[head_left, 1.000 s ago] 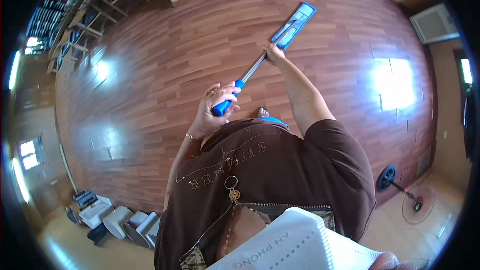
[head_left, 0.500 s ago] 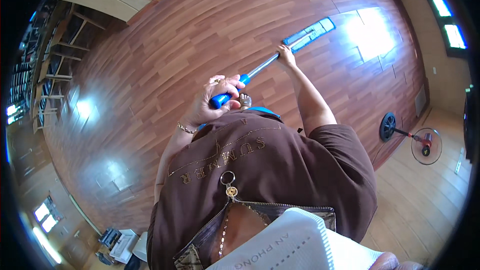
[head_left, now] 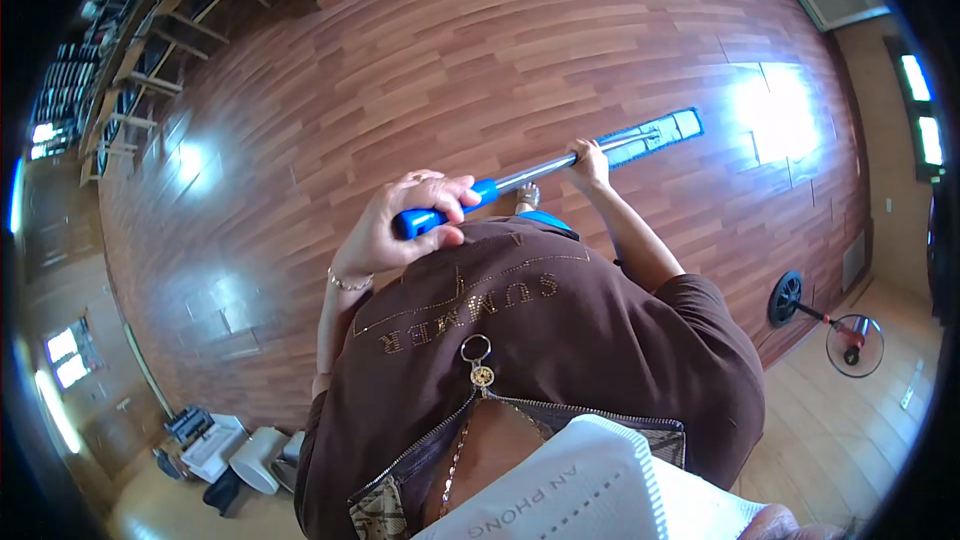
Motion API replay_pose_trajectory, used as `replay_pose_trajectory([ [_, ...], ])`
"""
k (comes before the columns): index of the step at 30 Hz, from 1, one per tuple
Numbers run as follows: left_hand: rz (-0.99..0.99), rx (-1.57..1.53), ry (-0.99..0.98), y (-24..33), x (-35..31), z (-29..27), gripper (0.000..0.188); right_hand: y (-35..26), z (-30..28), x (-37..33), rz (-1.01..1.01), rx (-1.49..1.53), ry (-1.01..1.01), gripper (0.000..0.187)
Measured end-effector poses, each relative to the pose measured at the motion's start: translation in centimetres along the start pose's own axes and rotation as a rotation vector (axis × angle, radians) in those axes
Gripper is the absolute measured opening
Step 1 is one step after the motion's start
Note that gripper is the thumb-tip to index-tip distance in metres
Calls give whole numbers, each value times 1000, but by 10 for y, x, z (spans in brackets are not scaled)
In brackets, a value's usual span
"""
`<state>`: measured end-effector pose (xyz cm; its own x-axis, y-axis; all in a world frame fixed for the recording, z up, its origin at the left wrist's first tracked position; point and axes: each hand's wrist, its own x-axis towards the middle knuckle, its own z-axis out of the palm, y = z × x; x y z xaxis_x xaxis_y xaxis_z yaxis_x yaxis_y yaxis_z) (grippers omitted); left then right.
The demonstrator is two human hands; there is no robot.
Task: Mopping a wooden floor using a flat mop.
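Note:
A flat mop (head_left: 535,172) with a metal pole slants across in front of me, its blue grip near my body. My left hand (head_left: 405,215) is wrapped round the blue grip, thumb below and fingers over the top. Further along, my right hand (head_left: 588,165) grips the metal pole close to the mop head. The long, narrow mop head (head_left: 655,135), pale blue with a darker fringe, lies on the wood-plank floor (head_left: 420,70) beyond that hand. One of my feet (head_left: 528,196) shows just under the pole.
A standing fan (head_left: 856,345) with a round black base (head_left: 788,298) is at the right. Wooden racks (head_left: 150,80) line the far left. White containers (head_left: 258,460) and dark items sit at the lower left. Bright window light glares on the floor at the right.
The mop head has swung nearer and slightly to the right, so the pole lies flatter across the view. Both hands keep their hold; the left has shifted a little left and the view has turned.

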<state>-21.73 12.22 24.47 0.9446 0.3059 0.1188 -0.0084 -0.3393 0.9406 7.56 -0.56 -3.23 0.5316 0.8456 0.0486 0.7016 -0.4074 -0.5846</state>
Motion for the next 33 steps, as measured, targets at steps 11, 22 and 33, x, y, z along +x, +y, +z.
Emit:
replay_pose_trajectory([
  [11,39,438,373,67,-115,23,25,-104,64,13,-492,93,-306,12],
  [22,6,788,711,110,-161,82,23,-220,130,5,-910,200,-693,11],
  [33,-47,915,660,145,-182,107,35,-277,156,-57,-1186,297,-892,11],
])
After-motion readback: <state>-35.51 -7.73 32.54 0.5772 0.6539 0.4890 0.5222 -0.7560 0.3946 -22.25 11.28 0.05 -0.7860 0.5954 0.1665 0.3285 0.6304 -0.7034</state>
